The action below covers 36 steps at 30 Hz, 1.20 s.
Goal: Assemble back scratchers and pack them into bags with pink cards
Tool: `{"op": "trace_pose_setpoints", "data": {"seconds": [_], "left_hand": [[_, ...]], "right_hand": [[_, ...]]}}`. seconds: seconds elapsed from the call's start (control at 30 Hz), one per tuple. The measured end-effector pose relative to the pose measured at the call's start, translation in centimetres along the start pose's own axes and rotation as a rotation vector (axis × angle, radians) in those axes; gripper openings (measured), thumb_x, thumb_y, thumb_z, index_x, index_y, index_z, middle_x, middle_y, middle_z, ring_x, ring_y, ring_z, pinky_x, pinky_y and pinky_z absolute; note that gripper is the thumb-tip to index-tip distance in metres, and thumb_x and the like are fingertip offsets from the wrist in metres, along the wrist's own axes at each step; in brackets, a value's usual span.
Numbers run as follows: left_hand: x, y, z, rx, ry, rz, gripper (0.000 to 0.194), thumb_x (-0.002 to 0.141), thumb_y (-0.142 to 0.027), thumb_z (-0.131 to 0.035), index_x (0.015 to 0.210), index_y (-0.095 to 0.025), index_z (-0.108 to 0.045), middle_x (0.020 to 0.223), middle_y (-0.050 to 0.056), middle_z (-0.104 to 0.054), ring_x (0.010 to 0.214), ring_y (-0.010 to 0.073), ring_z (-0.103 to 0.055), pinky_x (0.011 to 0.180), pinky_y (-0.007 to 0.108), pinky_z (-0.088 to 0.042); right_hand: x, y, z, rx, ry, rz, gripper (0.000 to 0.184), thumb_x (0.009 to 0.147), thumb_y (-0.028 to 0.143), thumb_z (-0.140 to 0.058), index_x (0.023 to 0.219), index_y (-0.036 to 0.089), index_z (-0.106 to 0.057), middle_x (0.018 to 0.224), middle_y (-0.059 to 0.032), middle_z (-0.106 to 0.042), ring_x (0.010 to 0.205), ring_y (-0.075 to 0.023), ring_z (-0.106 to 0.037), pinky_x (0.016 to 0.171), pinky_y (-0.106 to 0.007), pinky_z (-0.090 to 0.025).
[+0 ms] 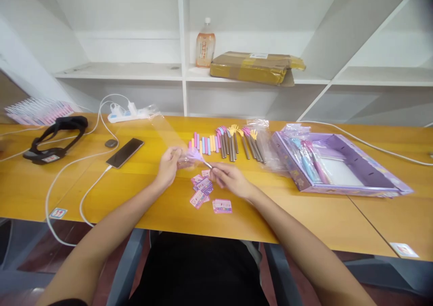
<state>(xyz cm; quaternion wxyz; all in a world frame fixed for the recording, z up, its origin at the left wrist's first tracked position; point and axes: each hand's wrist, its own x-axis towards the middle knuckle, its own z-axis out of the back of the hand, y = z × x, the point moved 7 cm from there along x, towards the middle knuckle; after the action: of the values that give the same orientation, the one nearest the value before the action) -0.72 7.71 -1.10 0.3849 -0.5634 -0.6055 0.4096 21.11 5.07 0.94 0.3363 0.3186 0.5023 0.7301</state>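
My left hand (169, 165) is closed on a clear plastic sleeve (169, 130) that rises up and to the left from it. My right hand (228, 179) pinches the shaft of a pen with a purple hand-shaped top (196, 155), whose top sits at the sleeve's mouth. Both hands hover over a wooden table (304, 216). Below them lie several small pink and purple cards (203, 189). Behind them is a row of pastel sticks (204, 143) and a row of hand-topped pens (237, 141).
A purple open box (341, 168) with wrapped pens stands at right. A phone (125, 153), black headset (56, 139), power strip (125, 113) and white cables lie at left. Shelves behind hold a bottle (205, 44) and a cardboard parcel (253, 67).
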Motion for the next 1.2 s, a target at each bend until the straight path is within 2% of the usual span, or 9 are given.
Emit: {"op": "trace_pose_setpoints", "data": {"seconds": [0.1, 0.3, 0.5, 0.6, 0.67, 0.8, 0.93, 1.07, 1.2], "left_hand": [[0.1, -0.6, 0.3, -0.019, -0.044, -0.048, 0.039, 0.089, -0.049, -0.078, 0.103, -0.02, -0.056, 0.09, 0.003, -0.071, 0.08, 0.0197, -0.074, 0.073, 0.036, -0.065], [0.4, -1.3, 0.8, -0.041, -0.104, -0.067, 0.032, 0.091, -0.045, -0.075, 0.099, -0.02, -0.057, 0.093, 0.005, -0.073, 0.089, 0.0216, -0.076, 0.077, 0.036, -0.065], [-1.2, 0.1, -1.7, -0.044, 0.093, 0.055, 0.046, 0.092, -0.056, -0.075, 0.11, -0.017, -0.059, 0.105, 0.012, -0.077, 0.096, 0.0242, -0.078, 0.085, 0.039, -0.064], [-2.2, 1.5, -2.8, -0.057, 0.156, 0.085, 0.055, 0.087, -0.061, -0.079, 0.114, -0.016, -0.062, 0.109, 0.013, -0.078, 0.101, 0.0254, -0.078, 0.088, 0.039, -0.064], [-2.7, 2.4, -3.3, -0.051, 0.182, 0.104, 0.057, 0.084, -0.061, -0.082, 0.113, -0.016, -0.064, 0.108, 0.013, -0.078, 0.1, 0.0253, -0.077, 0.088, 0.039, -0.064], [-3.0, 3.4, -4.0, -0.025, 0.236, 0.135, 0.052, 0.083, -0.056, -0.085, 0.107, -0.014, -0.067, 0.107, 0.012, -0.078, 0.093, 0.0246, -0.077, 0.086, 0.041, -0.065], [-2.2, 2.1, -3.0, -0.063, 0.15, 0.086, 0.045, 0.085, -0.051, -0.085, 0.105, -0.014, -0.068, 0.108, 0.012, -0.078, 0.096, 0.0238, -0.077, 0.088, 0.04, -0.065], [-0.6, -0.4, -1.0, -0.131, 0.042, 0.016, 0.033, 0.093, -0.043, -0.078, 0.105, -0.014, -0.067, 0.112, 0.012, -0.078, 0.103, 0.0251, -0.078, 0.093, 0.043, -0.065], [0.9, -1.3, 0.8, -0.212, -0.048, 0.03, 0.027, 0.098, -0.04, -0.072, 0.099, -0.014, -0.067, 0.111, 0.013, -0.08, 0.097, 0.0235, -0.079, 0.09, 0.039, -0.066]], "right_hand": [[-0.2, 0.7, -1.3, -0.183, 0.083, 0.052, 0.041, 0.112, 0.048, -0.041, 0.107, 0.019, -0.069, 0.068, 0.0023, -0.059, 0.058, -0.0128, -0.054, 0.067, -0.029, -0.047], [-0.2, 0.7, -0.4, -0.252, 0.06, 0.058, 0.041, 0.113, 0.046, -0.038, 0.1, 0.02, -0.066, 0.066, 0.0016, -0.057, 0.064, -0.0156, -0.057, 0.07, -0.029, -0.046], [0.1, 0.5, -0.7, -0.264, 0.062, 0.081, 0.044, 0.112, 0.048, -0.042, 0.089, 0.02, -0.066, 0.067, 0.0001, -0.06, 0.065, -0.0152, -0.058, 0.07, -0.029, -0.047], [0.2, -0.5, -1.1, -0.133, 0.048, 0.025, 0.037, 0.11, 0.046, -0.046, 0.123, 0.019, -0.068, 0.078, 0.0001, -0.068, 0.058, -0.0139, -0.057, 0.066, -0.03, -0.049], [0.2, -1.1, -1.2, -0.052, 0.017, -0.018, 0.05, 0.108, 0.041, -0.049, 0.153, 0.02, -0.049, 0.084, 0.0008, -0.072, 0.055, -0.0126, -0.055, 0.064, -0.03, -0.051], [0.1, -1.7, -1.3, 0.012, -0.031, -0.082, 0.067, 0.106, 0.039, -0.052, 0.167, 0.02, -0.029, 0.079, 0.0031, -0.07, 0.056, -0.012, -0.058, 0.055, -0.025, -0.047], [0.0, -1.7, -1.1, 0.171, -0.012, -0.129, 0.067, 0.104, 0.045, -0.058, 0.162, 0.023, -0.034, 0.089, 0.0003, -0.07, 0.059, -0.0121, -0.062, 0.044, -0.023, -0.043], [-0.2, -1.0, -0.4, 0.314, 0.045, -0.113, 0.052, 0.1, 0.04, -0.067, 0.146, 0.022, -0.053, 0.099, -0.0031, -0.071, 0.068, -0.0118, -0.066, 0.053, -0.024, -0.051], [-0.2, -0.5, -0.3, 0.388, 0.107, -0.105, 0.046, 0.098, 0.034, -0.071, 0.141, 0.02, -0.062, 0.108, -0.0062, -0.073, 0.073, -0.0101, -0.065, 0.062, -0.025, -0.055]]}}
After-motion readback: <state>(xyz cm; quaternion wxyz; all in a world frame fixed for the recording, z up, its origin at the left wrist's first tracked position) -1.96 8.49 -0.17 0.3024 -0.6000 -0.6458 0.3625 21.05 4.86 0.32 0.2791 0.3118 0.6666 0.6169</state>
